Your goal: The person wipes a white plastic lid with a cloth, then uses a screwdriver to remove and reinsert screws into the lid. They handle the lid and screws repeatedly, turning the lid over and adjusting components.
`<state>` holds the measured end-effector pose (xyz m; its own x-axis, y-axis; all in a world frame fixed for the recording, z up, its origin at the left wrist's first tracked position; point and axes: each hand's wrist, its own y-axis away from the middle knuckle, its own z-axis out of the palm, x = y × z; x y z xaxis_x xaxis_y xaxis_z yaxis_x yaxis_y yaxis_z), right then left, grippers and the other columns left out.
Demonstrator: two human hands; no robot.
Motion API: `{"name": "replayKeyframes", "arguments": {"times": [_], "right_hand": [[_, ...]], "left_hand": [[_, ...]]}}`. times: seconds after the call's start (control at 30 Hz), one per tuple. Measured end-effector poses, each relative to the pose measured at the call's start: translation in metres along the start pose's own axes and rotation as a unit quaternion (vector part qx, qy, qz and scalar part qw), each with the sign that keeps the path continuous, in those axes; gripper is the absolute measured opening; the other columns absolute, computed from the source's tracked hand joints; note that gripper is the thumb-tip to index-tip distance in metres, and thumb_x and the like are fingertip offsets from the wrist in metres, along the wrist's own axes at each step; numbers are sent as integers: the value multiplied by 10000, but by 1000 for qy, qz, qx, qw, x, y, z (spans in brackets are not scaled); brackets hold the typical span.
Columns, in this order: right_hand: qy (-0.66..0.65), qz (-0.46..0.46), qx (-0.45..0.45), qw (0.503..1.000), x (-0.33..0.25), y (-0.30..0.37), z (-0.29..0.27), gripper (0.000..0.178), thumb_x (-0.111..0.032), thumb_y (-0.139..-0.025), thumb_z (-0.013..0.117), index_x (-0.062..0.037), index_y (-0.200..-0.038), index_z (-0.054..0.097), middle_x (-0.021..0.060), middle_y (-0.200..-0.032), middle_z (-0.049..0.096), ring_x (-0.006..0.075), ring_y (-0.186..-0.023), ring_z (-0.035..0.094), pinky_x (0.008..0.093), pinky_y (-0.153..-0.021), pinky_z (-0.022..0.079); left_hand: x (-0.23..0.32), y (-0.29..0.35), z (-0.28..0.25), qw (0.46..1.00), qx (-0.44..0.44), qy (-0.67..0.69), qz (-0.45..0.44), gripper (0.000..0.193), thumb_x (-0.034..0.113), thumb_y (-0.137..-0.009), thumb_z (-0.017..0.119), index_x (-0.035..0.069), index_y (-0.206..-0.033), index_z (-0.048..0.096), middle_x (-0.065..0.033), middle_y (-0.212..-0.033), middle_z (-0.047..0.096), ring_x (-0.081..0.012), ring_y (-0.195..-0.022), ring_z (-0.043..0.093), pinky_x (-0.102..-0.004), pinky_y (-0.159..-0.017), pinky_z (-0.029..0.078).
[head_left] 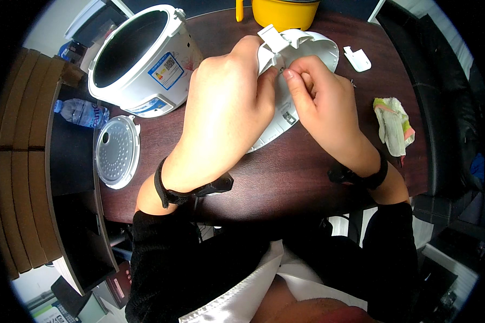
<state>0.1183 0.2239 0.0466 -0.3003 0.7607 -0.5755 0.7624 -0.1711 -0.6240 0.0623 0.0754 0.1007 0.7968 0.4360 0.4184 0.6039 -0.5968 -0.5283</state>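
A white plastic lid shell [277,123], seen from its hollow inner side, is tilted on the dark wooden table. My left hand [223,102] grips its upper left edge, next to a small white hinge-like tab [273,39]. Close by, my right hand [328,102] works over the shell's inside, thumb and forefinger pinched together; whatever is between them is too small or hidden to make out. To the right lies a loose white plastic piece [358,59]. The white rice cooker body [125,92] stands open at the far left, with a perforated round inner lid [117,153] in front of it.
A yellow pot [285,15] stands at the far edge of the table [264,188]. A crumpled cloth [394,126] lies on the right. Left of the table are a water bottle [83,113] on a shelf and stacked cardboard boxes [19,210]. A black sofa [442,107] borders the right side.
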Motion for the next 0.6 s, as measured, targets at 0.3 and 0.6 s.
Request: {"name": "replayKeyframes", "arguments": {"times": [0.3, 0.6], "right_hand": [[-344, 293, -139, 881, -6, -5, -12, 137, -130, -922, 586, 0, -964, 590, 60, -588, 557, 95, -477, 532, 278, -432, 378], [-60, 53, -10, 997, 2, -1, -1, 141, -177, -912, 605, -46, -918, 552, 126, -655, 602, 259, -566, 616, 361, -497, 447]], "left_hand": [[0, 0, 2, 1000, 6, -14, 1, 195, 70, -797, 653, -68, -910, 573, -209, -625, 618, -335, -593, 664, -376, -551, 537], [-4, -2, 4, 1000, 7, -2, -9, 230, 121, -789, 703, -41, -880, 566, -197, -579, 602, -325, -573, 665, -358, -525, 537]]}}
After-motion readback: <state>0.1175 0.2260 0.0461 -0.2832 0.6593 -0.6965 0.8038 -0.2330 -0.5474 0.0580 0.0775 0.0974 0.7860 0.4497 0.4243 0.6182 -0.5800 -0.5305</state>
